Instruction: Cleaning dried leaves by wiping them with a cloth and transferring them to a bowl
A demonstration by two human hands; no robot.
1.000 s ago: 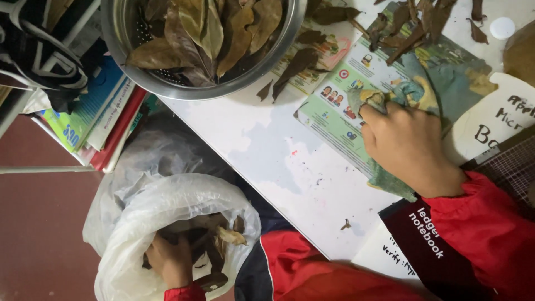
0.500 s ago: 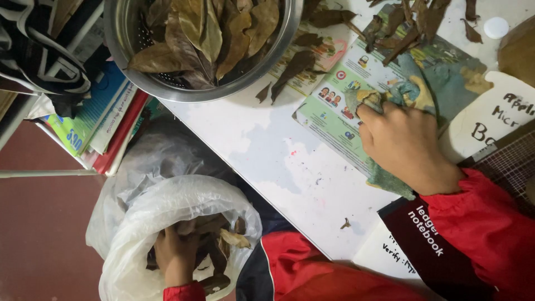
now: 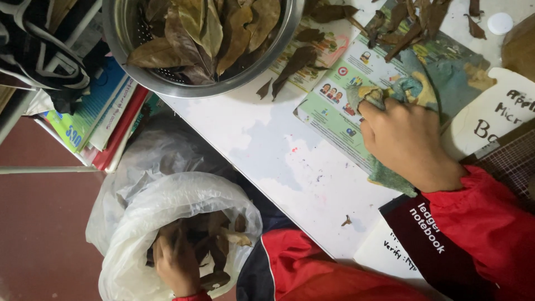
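Note:
My left hand (image 3: 175, 262) is down inside a white plastic bag (image 3: 139, 217) below the table edge, its fingers closed among dry brown leaves (image 3: 214, 239). My right hand (image 3: 407, 139) rests on the white table (image 3: 267, 150), pressing a green-blue cloth (image 3: 390, 178) onto a colourful printed sheet (image 3: 340, 106). A steel colander (image 3: 200, 44) full of dry leaves stands at the table's far edge. More loose leaves (image 3: 401, 28) lie on the sheet beyond my right hand.
A dark notebook (image 3: 434, 245) lies near my right sleeve. A white card (image 3: 496, 111) with handwriting sits at the right. Stacked books (image 3: 95, 122) and a black-and-white cloth (image 3: 39, 50) fill a shelf on the left. A small white cap (image 3: 500, 23) is top right.
My left hand has shifted slightly within the bag of leaves. My right hand and the cloth stay in place.

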